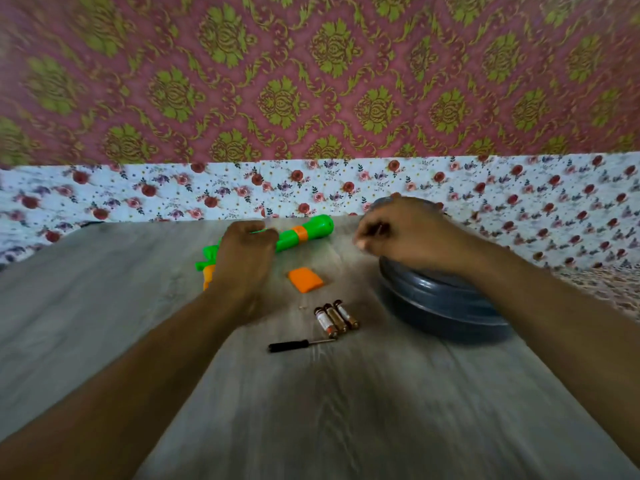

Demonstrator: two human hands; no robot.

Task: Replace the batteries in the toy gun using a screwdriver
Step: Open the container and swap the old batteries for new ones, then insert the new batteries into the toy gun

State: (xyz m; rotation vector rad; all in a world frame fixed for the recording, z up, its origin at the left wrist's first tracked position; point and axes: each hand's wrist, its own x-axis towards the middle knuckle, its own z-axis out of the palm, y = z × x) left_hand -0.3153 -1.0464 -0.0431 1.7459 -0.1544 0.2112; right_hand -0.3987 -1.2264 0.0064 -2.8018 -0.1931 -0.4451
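Screwdriver (301,345), three batteries (336,318); left hand (246,254) gripping green-orange toy gun (304,232), right hand (401,233) grip unclear.

Green toy gun (298,233) with an orange band — orange cover (305,279) beside. Brown-gold batteries (336,317), black-handled screwdriver (300,345), dark blue-grey round tin (440,306). Grey woodgrain table (346,410); floral cloth (138,195) (red roses on white) — maroon wall (311,81), green-gold damask.

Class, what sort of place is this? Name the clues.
Probably a room in a home: a wood-grain table against patterned wallpaper, with a floral band below.
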